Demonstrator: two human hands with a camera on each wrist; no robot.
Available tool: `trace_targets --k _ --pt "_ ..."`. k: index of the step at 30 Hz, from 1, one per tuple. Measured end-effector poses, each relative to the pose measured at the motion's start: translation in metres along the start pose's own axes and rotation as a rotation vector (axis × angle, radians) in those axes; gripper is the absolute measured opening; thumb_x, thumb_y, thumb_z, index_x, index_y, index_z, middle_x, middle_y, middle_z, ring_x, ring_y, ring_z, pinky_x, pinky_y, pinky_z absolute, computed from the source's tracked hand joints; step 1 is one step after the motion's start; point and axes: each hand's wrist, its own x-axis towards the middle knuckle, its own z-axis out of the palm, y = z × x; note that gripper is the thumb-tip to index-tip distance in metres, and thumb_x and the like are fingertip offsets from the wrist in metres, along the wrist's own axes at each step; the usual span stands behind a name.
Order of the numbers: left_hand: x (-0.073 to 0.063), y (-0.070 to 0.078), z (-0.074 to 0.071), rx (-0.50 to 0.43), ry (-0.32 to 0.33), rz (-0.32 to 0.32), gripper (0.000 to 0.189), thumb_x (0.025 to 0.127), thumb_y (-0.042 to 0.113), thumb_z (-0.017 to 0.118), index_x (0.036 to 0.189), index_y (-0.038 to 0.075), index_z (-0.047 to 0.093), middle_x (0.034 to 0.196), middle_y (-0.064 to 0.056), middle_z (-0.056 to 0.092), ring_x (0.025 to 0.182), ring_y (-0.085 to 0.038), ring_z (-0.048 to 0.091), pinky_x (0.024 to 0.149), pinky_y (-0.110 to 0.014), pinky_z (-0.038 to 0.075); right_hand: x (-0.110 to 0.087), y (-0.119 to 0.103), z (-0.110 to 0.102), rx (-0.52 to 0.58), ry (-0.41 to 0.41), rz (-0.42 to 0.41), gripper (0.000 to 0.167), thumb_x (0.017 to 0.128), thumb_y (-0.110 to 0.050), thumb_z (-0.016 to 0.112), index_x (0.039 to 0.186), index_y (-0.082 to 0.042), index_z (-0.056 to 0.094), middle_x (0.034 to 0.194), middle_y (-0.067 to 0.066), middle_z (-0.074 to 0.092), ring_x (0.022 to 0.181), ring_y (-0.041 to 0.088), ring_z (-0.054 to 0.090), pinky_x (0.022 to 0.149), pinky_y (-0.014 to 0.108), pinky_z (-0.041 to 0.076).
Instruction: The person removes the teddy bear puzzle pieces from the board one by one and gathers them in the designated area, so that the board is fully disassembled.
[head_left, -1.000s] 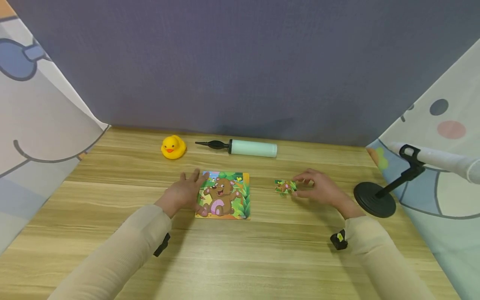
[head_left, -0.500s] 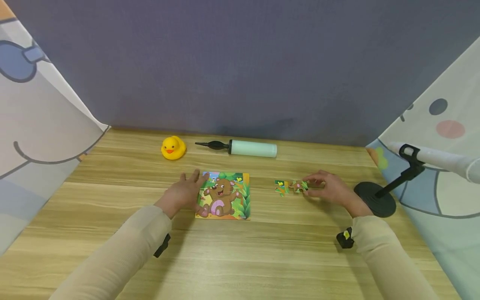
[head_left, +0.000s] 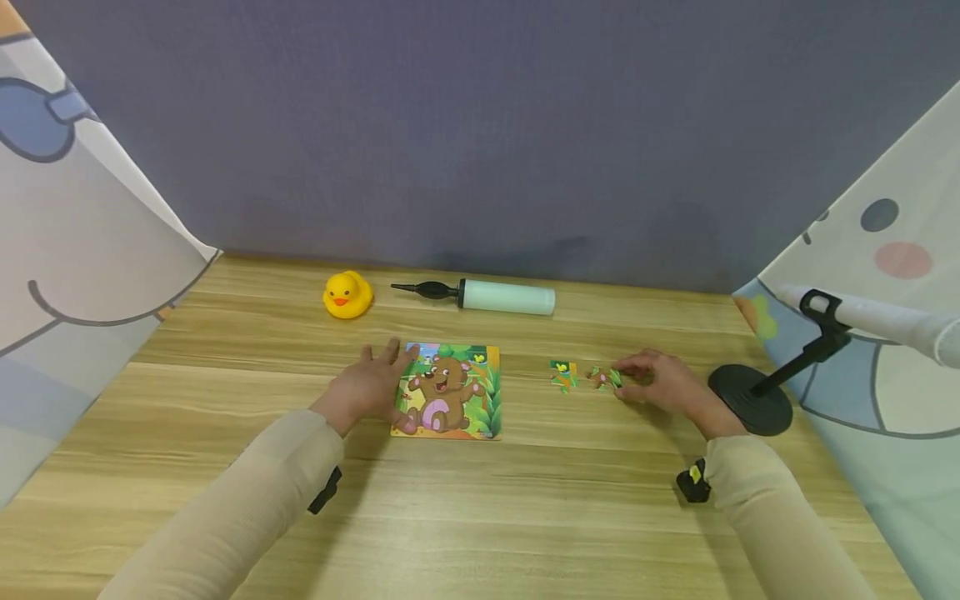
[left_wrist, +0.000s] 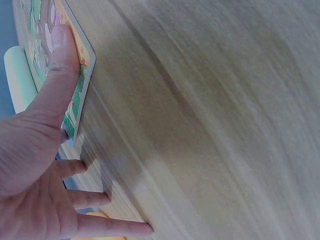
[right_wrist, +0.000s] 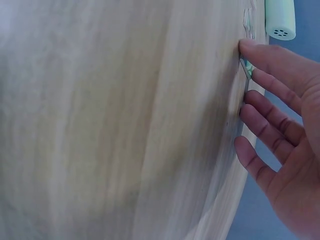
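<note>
A square jigsaw puzzle with a bear picture lies on the wooden table. My left hand rests across its left side with spread fingers; the left wrist view shows the thumb lying on the picture and the other fingers reaching past the edge. Farther right, my right hand pinches a small brown and green puzzle piece between thumb and index finger, low at the table. Part of that piece shows between those fingers in the right wrist view. Another puzzle piece, with a yellow bird, lies just left of it.
A yellow rubber duck and a pale green hand pump with a black nozzle are at the back, near the grey panel. To the right of my right hand stands a black round-based stand bearing a white tube.
My right hand has drawn the brown and green piece rightward, off the bird piece and apart from it. My left hand has stayed put on the puzzle.
</note>
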Motion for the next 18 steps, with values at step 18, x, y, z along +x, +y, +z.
trace_targets --k 18 --pt "0.001 0.001 0.001 -0.014 0.000 -0.004 0.124 0.070 0.047 0.089 0.162 0.004 0.018 0.164 -0.032 0.009 0.142 -0.067 0.012 0.098 -0.070 0.044 0.006 -0.040 0.011 0.074 0.112 -0.029 0.042 0.090 -0.019 0.080 0.128 -0.003 0.069 0.114 0.015 0.067 0.094 0.028 0.063 0.073 0.040 0.052"
